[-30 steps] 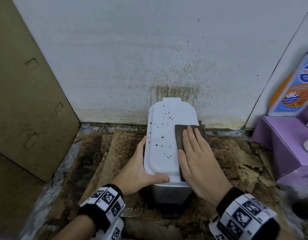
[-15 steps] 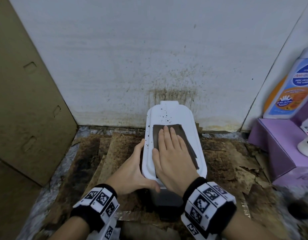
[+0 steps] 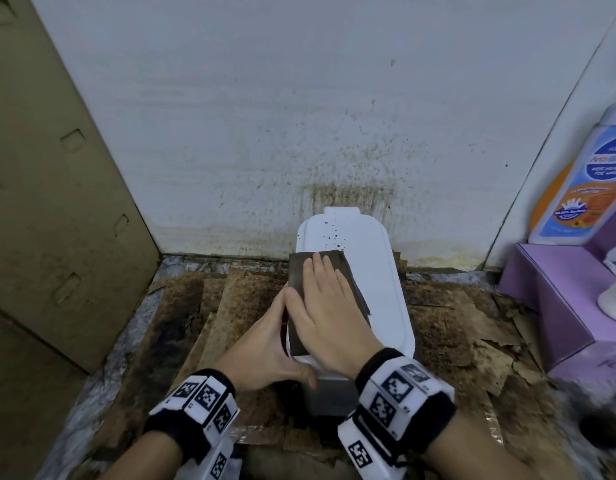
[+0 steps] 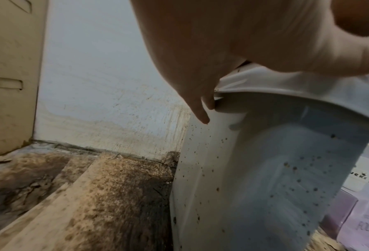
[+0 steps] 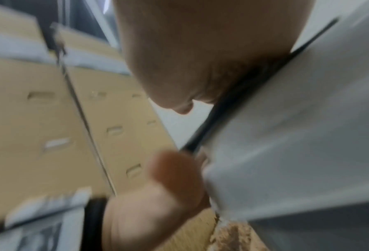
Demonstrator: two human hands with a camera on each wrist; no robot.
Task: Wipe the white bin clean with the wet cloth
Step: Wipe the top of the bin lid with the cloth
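A: Where is the bin, and what does it look like?

B: The white bin stands upright on a stained, peeling floor, its back against a dirty white wall. Its lid faces up. Dark specks dot the far end of the lid, and in the left wrist view more specks run down the bin's side.

A: And the cloth?

B: A dark brown cloth lies flat on the left half of the lid, reaching from near the middle to the near edge.

A: What are the hands doing?

B: The right hand lies palm down on the cloth, fingers straight and close together, pressing it to the lid. The left hand rests against the bin's left side, fingers straight along the lid's edge, thumb across the near corner. In the left wrist view its fingertips touch the wall just under the lid's rim. Both wrists wear bands with black-and-white square markers.

A: What else is around?

B: Brown cardboard leans on the left. On the right, a purple box holds a white and orange bottle.
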